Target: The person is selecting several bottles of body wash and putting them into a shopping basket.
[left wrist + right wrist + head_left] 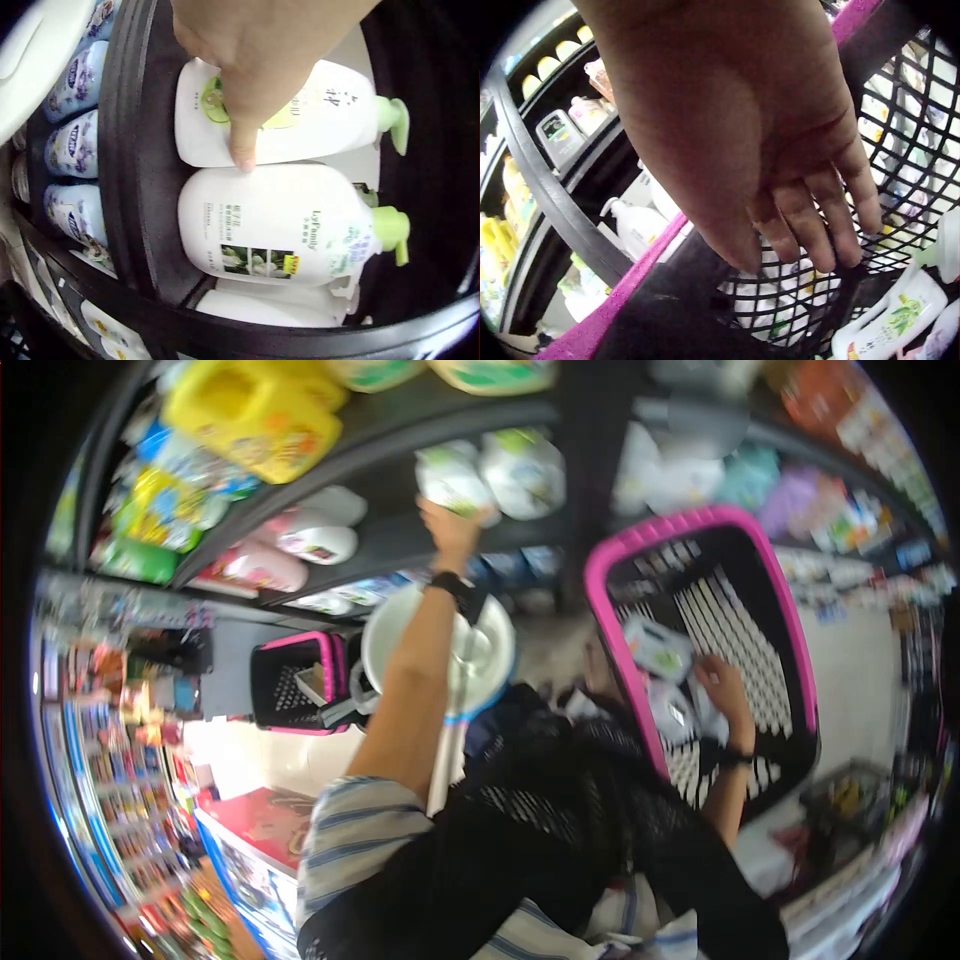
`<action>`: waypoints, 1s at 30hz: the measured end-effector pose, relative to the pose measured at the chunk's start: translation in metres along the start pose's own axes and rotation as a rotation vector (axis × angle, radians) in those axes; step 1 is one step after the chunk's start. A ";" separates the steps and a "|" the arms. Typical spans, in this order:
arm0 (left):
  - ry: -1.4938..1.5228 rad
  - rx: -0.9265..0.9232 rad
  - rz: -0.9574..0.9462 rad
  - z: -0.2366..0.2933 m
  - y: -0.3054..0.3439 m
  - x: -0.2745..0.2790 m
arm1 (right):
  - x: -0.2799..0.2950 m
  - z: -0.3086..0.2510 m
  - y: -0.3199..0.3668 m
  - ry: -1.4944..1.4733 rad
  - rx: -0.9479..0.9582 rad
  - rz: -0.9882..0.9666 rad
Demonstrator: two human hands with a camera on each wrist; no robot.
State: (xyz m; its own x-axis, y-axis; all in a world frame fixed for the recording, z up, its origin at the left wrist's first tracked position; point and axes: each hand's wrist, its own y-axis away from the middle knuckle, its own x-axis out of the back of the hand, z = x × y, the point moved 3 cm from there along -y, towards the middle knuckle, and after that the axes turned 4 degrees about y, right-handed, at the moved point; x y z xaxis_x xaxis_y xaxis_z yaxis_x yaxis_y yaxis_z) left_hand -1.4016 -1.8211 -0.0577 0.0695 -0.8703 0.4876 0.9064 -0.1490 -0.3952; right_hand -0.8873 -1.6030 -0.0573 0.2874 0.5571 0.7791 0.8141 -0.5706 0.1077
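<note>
My left hand [455,532] reaches up to the shelf and grips a white pump bottle [346,105] with a pale green pump. Its thumb lies across the label; the other fingers are hidden in the left wrist view. Right beside that bottle stands a second white pump bottle [300,199] with a flower label and green pump. Inside the large black basket with a pink rim [690,522], my right hand [722,685] hangs with loosely extended fingers and holds nothing. White bottles [658,647] lie in the basket near it, one with a green leaf print [900,315].
A white bucket [385,640] stands below my left forearm. Farther left is a smaller pink-rimmed basket [300,640]. Yellow jugs [255,420] fill the upper shelf, pink bottles [262,565] stand left of my hand, and several blue bottles [71,150] line the shelf below.
</note>
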 end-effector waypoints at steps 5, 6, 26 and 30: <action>-0.044 0.410 -0.130 0.020 0.016 0.005 | -0.011 0.070 0.030 0.172 -0.334 -0.147; -0.068 0.472 -0.090 0.022 0.029 0.009 | -0.015 0.082 0.036 0.188 -0.404 -0.150; -0.097 -0.618 -0.847 0.205 0.219 -0.052 | -0.088 0.238 0.048 0.280 -0.729 0.088; -0.079 -0.579 -0.834 0.205 0.219 -0.052 | -0.099 0.233 0.057 0.209 -0.857 -0.083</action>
State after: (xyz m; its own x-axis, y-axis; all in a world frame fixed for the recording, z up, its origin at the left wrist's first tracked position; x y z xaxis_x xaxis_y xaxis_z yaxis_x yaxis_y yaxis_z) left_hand -1.1215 -1.7119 -0.0102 -0.4460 -0.3547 0.8218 0.3395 -0.9166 -0.2113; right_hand -0.7523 -1.5500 -0.2722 0.0778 0.5426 0.8364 0.1460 -0.8361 0.5289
